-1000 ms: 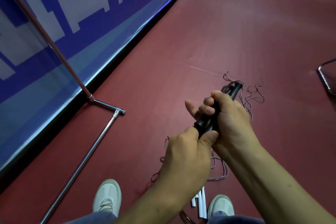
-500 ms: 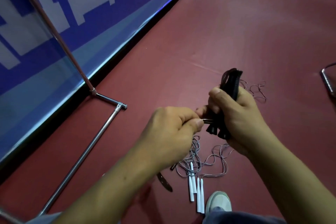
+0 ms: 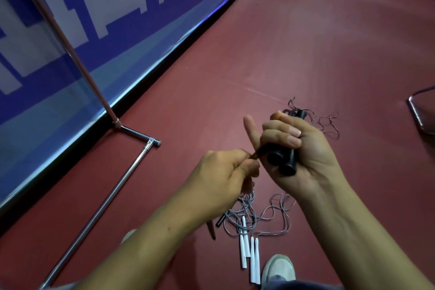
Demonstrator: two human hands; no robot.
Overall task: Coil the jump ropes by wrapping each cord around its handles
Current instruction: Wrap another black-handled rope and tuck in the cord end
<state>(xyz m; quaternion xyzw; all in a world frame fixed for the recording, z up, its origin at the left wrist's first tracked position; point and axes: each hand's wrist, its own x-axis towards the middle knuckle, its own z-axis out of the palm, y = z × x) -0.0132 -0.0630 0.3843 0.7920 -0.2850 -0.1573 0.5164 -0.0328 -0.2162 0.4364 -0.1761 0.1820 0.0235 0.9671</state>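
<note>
Since half a second ago the right hand [image 3: 303, 148] has turned palm-up, so the butt ends of the two black handles [image 3: 282, 160] now face the camera instead of pointing down, and its index finger has lifted straight out. The other fingers of that hand are curled tight around the pair of handles, which lie side by side across the palm. The left hand [image 3: 226, 176] sits just to the left of it, closed in a pinch on the cord [image 3: 255, 155] right where it meets the handles. Beyond the right hand's knuckles a thin tangle of loose cord [image 3: 327, 125] lies on the red floor [image 3: 306, 42]. Below both hands, between the wrists, another heap of grey cord [image 3: 249, 214] is spread on the floor with four white handles [image 3: 249, 249] side by side. A pale shoe [image 3: 279, 268] is just beside those. Left of the left hand runs a metal stand [image 3: 113, 195].
</note>
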